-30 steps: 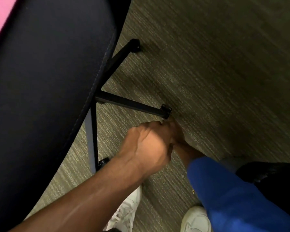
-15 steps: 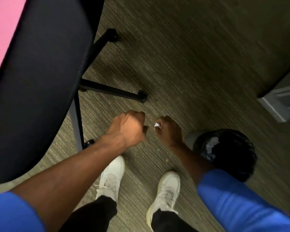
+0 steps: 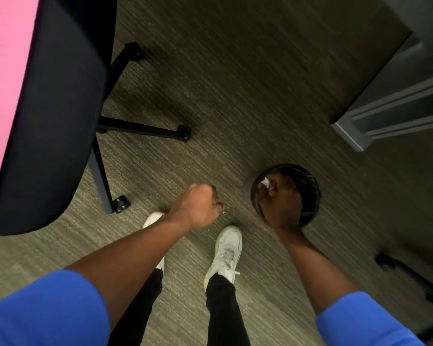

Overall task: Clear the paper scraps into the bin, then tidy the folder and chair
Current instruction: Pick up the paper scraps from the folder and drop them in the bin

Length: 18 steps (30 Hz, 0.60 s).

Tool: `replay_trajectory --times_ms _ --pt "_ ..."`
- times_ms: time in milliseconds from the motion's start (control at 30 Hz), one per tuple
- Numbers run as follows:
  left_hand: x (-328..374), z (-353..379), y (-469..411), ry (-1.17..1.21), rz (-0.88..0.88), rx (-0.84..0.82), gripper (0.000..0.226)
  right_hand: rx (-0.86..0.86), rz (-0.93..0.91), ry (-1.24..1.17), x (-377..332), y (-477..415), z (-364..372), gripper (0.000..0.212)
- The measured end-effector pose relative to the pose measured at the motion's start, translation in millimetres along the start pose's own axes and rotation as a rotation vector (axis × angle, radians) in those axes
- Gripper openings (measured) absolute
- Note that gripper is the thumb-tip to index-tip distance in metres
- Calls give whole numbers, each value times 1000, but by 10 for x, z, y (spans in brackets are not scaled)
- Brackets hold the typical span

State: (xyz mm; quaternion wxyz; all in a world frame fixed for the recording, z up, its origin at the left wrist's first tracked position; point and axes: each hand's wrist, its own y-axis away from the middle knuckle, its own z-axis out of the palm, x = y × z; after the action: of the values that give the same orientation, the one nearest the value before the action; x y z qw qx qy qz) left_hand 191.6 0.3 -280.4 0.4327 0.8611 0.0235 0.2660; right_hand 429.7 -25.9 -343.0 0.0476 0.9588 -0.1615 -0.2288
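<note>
My right hand (image 3: 281,198) hangs over the mouth of the round bin with the black liner (image 3: 310,193) on the carpet. Its fingers pinch a small white paper scrap (image 3: 265,182). My left hand (image 3: 198,208) is a closed fist above the carpet, left of the bin; I cannot see anything in it. The black office chair (image 3: 60,108) fills the left side, with a pink folder (image 3: 5,71) lying on its seat. A tiny yellowish scrap (image 3: 224,213) lies on the carpet by my left fist.
The chair's star base with castors (image 3: 184,132) spreads across the carpet ahead of my feet. A grey cabinet corner (image 3: 355,136) stands at the right. Another black castor leg (image 3: 395,264) shows at the lower right. My white shoes (image 3: 226,248) stand below the hands.
I have risen from crouching near the chair's castor. My right hand carried the white scrap rightward to over the bin. The left fist drew back from the castor.
</note>
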Motion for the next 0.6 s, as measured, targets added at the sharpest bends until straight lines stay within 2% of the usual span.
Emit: replay_trajectory --times_ms 167,267,400,600 --pt "7 125 112 -50 -31 -44 28 -53 133 31 411 149 -237 38" --pt "11 158 165 -90 -48 -57 30 -89 189 92 538 216 -327 34" --pt "21 190 272 -96 -47 -57 26 -111 181 140 578 316 -369 26" --pt "32 109 419 -72 -56 -19 33 -201 161 128 315 498 -383 33"
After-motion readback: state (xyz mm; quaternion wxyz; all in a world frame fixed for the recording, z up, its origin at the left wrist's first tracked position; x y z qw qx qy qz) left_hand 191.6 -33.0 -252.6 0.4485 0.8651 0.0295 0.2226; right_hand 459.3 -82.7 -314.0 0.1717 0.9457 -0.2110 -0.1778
